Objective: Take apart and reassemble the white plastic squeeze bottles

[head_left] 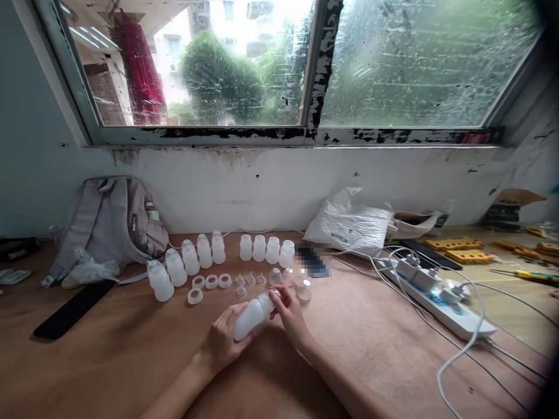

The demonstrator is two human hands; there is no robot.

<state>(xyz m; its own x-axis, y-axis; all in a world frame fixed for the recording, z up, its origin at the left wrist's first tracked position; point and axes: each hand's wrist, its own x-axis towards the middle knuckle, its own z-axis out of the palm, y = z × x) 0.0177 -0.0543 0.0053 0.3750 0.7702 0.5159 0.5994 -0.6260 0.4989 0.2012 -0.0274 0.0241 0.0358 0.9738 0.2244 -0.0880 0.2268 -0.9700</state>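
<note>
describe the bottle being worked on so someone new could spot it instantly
On the brown table below the window, in front of the rows of upright white bottles, one white bottle lies tilted. Unlike the others, it is off the table: left hand grips its base, right hand its top.

Translucent white plastic bottle (pixel 253 314) in hand, same milky white on the standing plastic bottles (pixel 192 259) and rings (pixel 212 281). Grey-mauve fabric backpack (pixel 109 224). Flat black slab (pixel 72 309). Reddish-brown wooden table (pixel 371 349). White power strip (pixel 441 299), blue sockets. Yellow blocks (pixel 463 250), red dots.
</note>
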